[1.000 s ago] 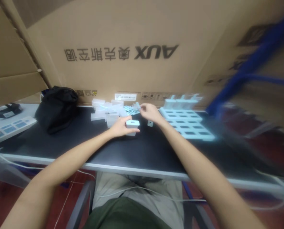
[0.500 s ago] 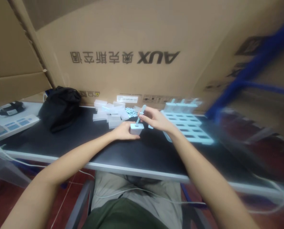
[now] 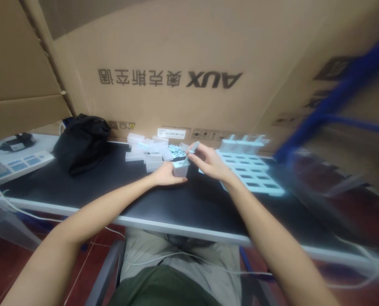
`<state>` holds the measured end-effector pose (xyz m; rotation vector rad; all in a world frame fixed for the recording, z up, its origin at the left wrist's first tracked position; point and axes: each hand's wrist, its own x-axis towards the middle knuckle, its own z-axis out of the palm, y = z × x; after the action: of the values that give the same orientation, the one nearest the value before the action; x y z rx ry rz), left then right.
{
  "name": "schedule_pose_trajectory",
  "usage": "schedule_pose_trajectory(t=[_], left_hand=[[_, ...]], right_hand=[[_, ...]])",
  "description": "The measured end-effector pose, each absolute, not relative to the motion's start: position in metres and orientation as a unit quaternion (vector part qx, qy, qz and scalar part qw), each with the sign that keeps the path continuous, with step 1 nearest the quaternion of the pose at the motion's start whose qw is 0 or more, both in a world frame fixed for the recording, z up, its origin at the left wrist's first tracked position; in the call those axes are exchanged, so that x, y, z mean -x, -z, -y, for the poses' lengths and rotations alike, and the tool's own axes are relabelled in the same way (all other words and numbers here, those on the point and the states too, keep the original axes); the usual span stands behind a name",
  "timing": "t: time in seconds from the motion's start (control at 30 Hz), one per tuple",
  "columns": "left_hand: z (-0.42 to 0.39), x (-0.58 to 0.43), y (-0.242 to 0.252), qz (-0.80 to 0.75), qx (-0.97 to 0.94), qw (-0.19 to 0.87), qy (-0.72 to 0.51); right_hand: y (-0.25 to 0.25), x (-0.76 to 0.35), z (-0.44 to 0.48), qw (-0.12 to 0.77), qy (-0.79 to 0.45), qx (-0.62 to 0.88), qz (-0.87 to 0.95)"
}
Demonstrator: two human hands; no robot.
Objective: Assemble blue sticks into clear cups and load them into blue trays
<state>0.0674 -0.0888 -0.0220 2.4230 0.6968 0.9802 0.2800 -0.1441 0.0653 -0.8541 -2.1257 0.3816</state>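
Observation:
My left hand [image 3: 166,174] is closed round a small pale ice pop mold [image 3: 180,169], thumb along its near side. Between the fingertips of my right hand [image 3: 208,160] is a light-blue ice pop stick [image 3: 193,148], tilted, its lower end at the top of the mold. Whether that end is inside the mold I cannot tell. Behind my hands lie several translucent molds [image 3: 153,146] in a loose heap, beside a pile of light-blue sticks [image 3: 176,151]. To the right is a light-blue slotted rack [image 3: 256,173], with several molds with sticks [image 3: 244,143] standing at its far edge.
A large cardboard box [image 3: 176,38] walls off the back of the black table [image 3: 138,199]. A black cloth bag [image 3: 81,144] and a white power strip [image 3: 26,165] lie on the left. Blue metal framing [image 3: 332,95] rises at the right.
The stick in my right hand has tipped over to the right, and its lower end has shifted toward the mold's right side. My left hand keeps its hold on the mold.

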Motion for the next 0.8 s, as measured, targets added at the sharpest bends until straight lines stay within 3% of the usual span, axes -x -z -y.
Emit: schedule_pose_trajectory(t=[0.33,0.5,0.63,0.8], left_hand=[[0.091,-0.069,0.022,-0.260,-0.874,0.214,-0.350],[0.093,-0.069,0.020,-0.282,-0.864,0.240,-0.343],[0.097,-0.069,0.014,-0.273,-0.843,0.261,-0.383],[0.098,-0.067,0.011,-0.324,-0.825,0.285,-0.365]], right_hand=[[-0.059,-0.276,0.142,0.402,-0.132,0.339,0.840],[-0.050,-0.272,0.138,0.337,-0.100,0.340,0.872],[-0.035,-0.253,0.141,0.319,-0.047,0.433,0.842],[-0.021,-0.237,0.142,0.327,-0.095,0.511,0.789]])
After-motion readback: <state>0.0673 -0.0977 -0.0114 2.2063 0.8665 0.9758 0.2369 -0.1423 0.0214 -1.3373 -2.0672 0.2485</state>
